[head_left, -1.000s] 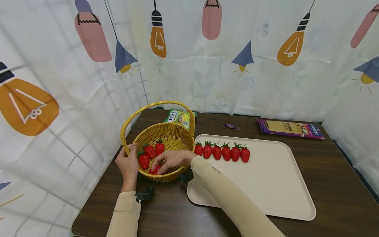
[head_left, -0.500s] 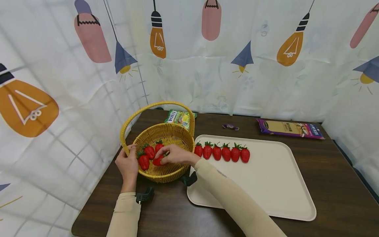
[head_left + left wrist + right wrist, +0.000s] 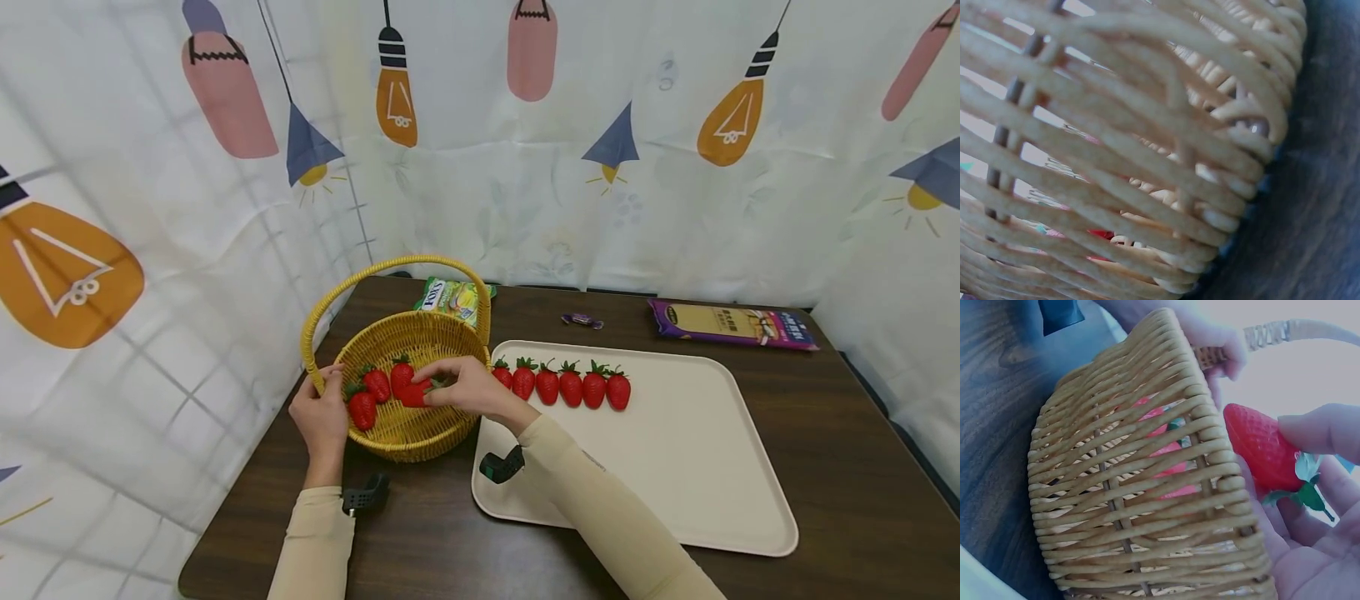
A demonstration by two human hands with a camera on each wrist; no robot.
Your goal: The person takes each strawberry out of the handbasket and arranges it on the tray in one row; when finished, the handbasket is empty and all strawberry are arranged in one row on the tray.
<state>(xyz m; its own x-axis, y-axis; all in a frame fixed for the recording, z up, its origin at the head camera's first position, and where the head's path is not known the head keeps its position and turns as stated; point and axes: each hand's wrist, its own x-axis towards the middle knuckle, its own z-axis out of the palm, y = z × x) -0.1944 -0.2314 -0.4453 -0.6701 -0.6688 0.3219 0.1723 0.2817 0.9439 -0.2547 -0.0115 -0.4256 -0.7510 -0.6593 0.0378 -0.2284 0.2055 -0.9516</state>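
My left hand grips the yellow wicker basket at its left rim, by the foot of the tall handle. Over the basket, my right hand pinches a red strawberry between thumb and fingers, its green leaves turned toward the palm. In the right wrist view it is level with the basket's rim. Three other strawberries lie in the left half of the basket. In the left wrist view the basket's weave fills most of the picture and the left hand is out of sight.
A cream tray to the right of the basket carries a row of several strawberries along its far edge. Behind stand a green FOX'S candy bag, a small purple wrapped candy and a long purple packet.
My right hand has lifted the strawberry from the front of the basket floor and moved it right and up toward the tray side. The left hand stays on the rim.
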